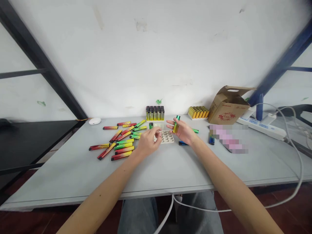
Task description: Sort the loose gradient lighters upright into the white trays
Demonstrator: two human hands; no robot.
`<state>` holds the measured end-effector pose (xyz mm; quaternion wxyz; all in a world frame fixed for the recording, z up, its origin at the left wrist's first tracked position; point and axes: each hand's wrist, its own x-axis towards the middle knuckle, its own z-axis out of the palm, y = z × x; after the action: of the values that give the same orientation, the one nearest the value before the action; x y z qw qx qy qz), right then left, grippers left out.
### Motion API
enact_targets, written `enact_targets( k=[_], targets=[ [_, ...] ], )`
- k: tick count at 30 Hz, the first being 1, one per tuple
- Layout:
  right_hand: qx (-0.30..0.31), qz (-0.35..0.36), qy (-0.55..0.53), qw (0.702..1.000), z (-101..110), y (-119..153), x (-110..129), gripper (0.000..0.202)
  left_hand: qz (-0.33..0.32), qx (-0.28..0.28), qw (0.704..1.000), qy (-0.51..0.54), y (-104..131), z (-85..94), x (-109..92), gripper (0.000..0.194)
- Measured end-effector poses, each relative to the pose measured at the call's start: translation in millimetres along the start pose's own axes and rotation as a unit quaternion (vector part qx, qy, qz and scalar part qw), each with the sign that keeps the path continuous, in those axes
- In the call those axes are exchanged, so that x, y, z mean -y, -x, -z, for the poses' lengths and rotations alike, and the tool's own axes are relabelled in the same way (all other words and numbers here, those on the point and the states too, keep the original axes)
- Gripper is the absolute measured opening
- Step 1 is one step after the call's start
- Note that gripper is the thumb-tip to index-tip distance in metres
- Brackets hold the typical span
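A green-and-yellow lighter stands nearly upright in my right hand, held between thumb and fingers above the table. My left hand is at the left edge of a white tray with round holes, its fingers curled together; whatever they hold, if anything, is hidden. Behind the left hand a dark-topped green lighter shows at the tray's back left. Red-and-yellow lighters and green-and-yellow lighters lie scattered left of my left hand.
A filled tray of black-topped yellow lighters stands by the wall, with yellow-orange lighters to its right. Further right are an open cardboard box, a power strip and a blue lighter. A white case lies back left.
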<state>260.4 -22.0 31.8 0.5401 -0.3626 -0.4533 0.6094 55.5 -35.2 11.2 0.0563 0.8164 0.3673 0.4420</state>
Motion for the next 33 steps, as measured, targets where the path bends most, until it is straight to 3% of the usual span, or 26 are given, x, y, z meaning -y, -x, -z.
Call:
enact_targets(
  k=[3,7,12,16,22,28,33],
  targets=[
    [0.003,0.008,0.032,0.999,-1.1,1.8,-1.2,0.022,0.006,0.052,0.999,0.005,1.9,-3.1,-3.4,0.018],
    [-0.001,0.031,0.053,0.998,3.1,-1.4,-4.6,0.032,0.015,0.071,0.997,0.015,1.7,-0.9,-4.7,0.012],
    [0.006,0.027,0.106,0.994,2.5,-1.4,-1.1,0.057,0.02,0.122,0.992,0.015,1.2,0.3,-5.0,0.011],
    [-0.003,0.023,0.107,0.994,-1.6,-0.8,0.2,0.05,0.035,0.137,0.99,0.026,-0.3,-2.0,-3.7,0.012],
    [0.006,0.036,0.02,0.999,-9.8,2.0,-6.4,0.03,0.087,0.118,0.985,0.094,-2.7,-7.5,-2.2,0.022],
    [0.041,0.109,0.114,0.987,-15.8,7.2,-12.6,0.031,0.104,0.12,0.975,0.156,-7.8,-3.8,-11.8,0.031],
    [0.072,0.101,0.123,0.985,-16.5,9.1,-15.0,0.026,0.134,0.147,0.96,0.198,-9.5,-1.7,-14.0,0.031]
  ],
)
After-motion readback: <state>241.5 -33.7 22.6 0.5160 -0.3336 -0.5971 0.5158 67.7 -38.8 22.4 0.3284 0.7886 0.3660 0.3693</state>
